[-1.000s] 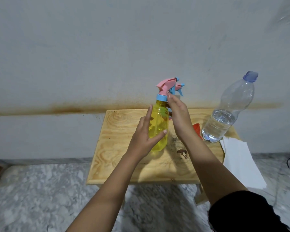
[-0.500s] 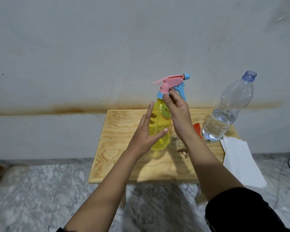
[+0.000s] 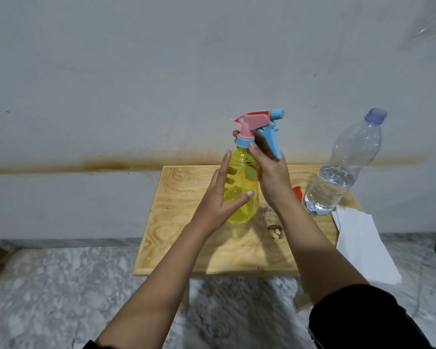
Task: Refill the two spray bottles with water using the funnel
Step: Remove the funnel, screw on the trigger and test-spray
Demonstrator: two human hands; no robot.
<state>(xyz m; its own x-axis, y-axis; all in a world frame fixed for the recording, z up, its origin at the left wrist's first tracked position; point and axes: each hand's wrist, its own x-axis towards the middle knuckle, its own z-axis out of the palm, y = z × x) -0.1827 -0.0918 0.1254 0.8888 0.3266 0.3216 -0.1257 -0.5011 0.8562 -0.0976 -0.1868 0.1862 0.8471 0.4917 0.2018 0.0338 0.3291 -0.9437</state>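
Presently the task stands at its opening stage, and no refilling is evident.

Position of the task item: the yellow spray bottle [image 3: 242, 207] stands upright on the small wooden table [image 3: 184, 195], near its middle. Its pink-and-blue spray head [image 3: 259, 119] is seated on the neck.

Hands: the left hand [image 3: 219, 200] steadies the bottle body. Its fingers are straight and laid against the side, with the thumb across the front. The right hand [image 3: 275, 177] has its fingers curled round the blue collar at the base of the spray head, clamped there. By judgement, this is the grip for unscrewing the head.

Supplies: a clear plastic water bottle [image 3: 337, 177], roughly one-third full, stands at the right of the table, apart from the hands. Whether it is capped cannot be told. A small orange-red item [image 3: 297, 190] shows just behind the right wrist. It may be the funnel, but it is too hidden to confirm. A white sheet [image 3: 360, 248] hangs off the table's right edge.

Findings: no water line is visible in the yellow bottle. A second spray bottle is not in view.

Outstanding, by judgement:
- removal of the spray head
- placing the funnel
- pouring
- recapping
- the whole sequence again for the second bottle
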